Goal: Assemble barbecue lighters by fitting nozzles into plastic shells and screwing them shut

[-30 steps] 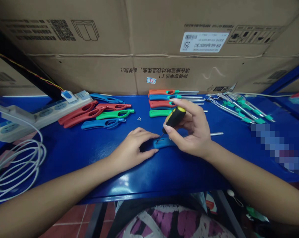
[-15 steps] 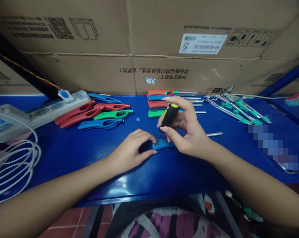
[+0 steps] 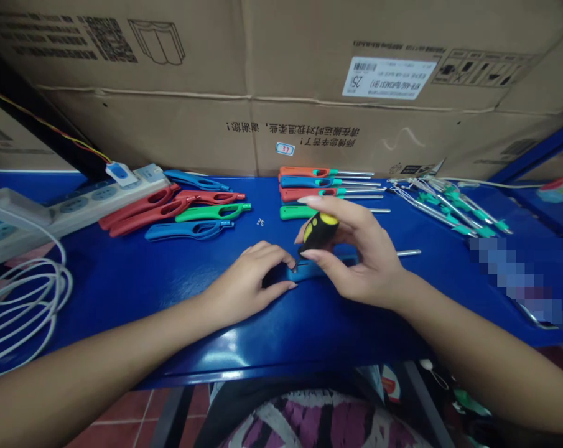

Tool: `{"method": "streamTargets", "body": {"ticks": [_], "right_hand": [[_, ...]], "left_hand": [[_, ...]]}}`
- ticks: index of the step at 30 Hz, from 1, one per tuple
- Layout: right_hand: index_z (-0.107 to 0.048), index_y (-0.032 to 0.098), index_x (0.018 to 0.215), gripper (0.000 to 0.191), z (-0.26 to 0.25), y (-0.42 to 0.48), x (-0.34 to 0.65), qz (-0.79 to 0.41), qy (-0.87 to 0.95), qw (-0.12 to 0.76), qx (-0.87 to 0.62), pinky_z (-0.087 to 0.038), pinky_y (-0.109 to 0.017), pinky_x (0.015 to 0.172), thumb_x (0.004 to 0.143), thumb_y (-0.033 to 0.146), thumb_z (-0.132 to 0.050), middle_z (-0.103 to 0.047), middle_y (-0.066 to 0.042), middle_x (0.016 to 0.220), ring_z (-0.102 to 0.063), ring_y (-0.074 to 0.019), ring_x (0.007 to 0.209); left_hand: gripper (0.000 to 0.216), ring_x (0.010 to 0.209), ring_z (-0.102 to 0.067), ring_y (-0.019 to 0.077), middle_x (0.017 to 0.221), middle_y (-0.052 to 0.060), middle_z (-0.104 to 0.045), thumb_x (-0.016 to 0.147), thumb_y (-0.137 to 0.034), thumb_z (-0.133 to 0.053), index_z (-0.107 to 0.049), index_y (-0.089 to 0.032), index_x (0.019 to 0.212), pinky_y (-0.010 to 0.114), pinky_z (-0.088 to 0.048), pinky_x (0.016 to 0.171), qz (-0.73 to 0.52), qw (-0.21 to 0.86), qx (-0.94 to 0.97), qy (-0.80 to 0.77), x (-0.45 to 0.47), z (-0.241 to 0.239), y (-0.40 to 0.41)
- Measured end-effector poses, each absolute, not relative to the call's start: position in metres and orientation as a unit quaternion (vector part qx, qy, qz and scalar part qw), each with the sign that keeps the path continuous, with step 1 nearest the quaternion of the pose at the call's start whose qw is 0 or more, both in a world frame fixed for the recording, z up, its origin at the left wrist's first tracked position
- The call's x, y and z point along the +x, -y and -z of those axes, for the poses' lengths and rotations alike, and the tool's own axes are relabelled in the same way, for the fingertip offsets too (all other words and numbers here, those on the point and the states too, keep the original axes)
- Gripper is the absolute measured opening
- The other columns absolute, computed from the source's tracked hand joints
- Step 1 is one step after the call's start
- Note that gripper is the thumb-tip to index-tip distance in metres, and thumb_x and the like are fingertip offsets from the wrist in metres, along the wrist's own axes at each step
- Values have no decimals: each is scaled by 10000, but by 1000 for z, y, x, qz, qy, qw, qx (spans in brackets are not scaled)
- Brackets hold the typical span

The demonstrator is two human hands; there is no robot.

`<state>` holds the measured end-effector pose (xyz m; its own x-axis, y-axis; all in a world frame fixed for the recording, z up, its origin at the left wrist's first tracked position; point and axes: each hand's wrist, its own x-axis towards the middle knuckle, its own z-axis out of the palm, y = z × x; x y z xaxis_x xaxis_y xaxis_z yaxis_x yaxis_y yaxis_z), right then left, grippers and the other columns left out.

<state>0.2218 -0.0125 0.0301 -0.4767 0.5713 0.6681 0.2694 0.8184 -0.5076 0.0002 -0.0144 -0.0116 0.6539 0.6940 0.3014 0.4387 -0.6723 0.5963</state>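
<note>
My right hand [image 3: 358, 261] grips a short black and yellow screwdriver [image 3: 319, 231], tilted, with its tip down at the butt end of a blue stick lighter [image 3: 311, 270]. That lighter lies flat on the blue table, its metal tube pointing right. The thumb and fingers of my left hand [image 3: 255, 277] pinch the lighter's left end. My right hand covers much of the lighter's middle. Several assembled lighters [image 3: 304, 194] in orange, blue, red and green lie just beyond. A few tiny screws [image 3: 260, 222] rest on the table beyond my left hand.
Several red, green and blue lighter shells [image 3: 195, 229] lie at the left beside a white power strip [image 3: 94, 199]. A coiled white cable [image 3: 38, 311] is at the far left. Metal tubes with green parts [image 3: 449, 205] lie at the right. Cardboard [image 3: 262, 74] stands behind the table.
My right hand has lowered and turned slightly, and the screwdriver leans further over. My left hand stays on the lighter's end. The view has shifted a little.
</note>
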Motion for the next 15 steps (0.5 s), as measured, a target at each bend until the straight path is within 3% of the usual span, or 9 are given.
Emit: {"method": "streamTargets", "body": {"ticks": [4, 8, 13, 15], "right_hand": [[-426, 350, 1486, 593, -32, 9, 226, -37, 861, 453, -230, -659, -357, 758, 946, 292, -664, -706, -37, 1231, -728, -219, 938], [-285, 314, 1580, 570, -40, 10, 228, -125, 856, 406, -294, -665, -355, 718, 1035, 283, -446, -647, -66, 1361, -736, -209, 943], [-503, 314, 1459, 553, -41, 5, 232, 0, 855, 447, -265, -648, -344, 788, 939, 366, -682, -678, -55, 1337, -735, -222, 938], [-480, 303, 1491, 541, -41, 4, 233, -3, 854, 440, -279, -644, -352, 773, 976, 391, -622, -693, -63, 1310, -737, -218, 900]], "left_hand": [[188, 1019, -604, 233, 1088, 47, -695, 939, -277, -695, -618, -213, 1099, 406, -478, 926, -259, 251, 876, -320, 0, 11, 14], [149, 1018, -601, 236, 1062, 42, -690, 941, -283, -691, -614, -212, 1048, 409, -473, 937, -252, 260, 874, -325, 0, 10, 14], [156, 1027, -597, 231, 1081, 44, -688, 949, -272, -680, -611, -209, 1074, 404, -470, 938, -252, 257, 877, -320, 0, 9, 15], [156, 1024, -597, 231, 1078, 44, -687, 949, -272, -678, -609, -211, 1075, 403, -470, 935, -251, 256, 877, -321, 0, 9, 15]]}}
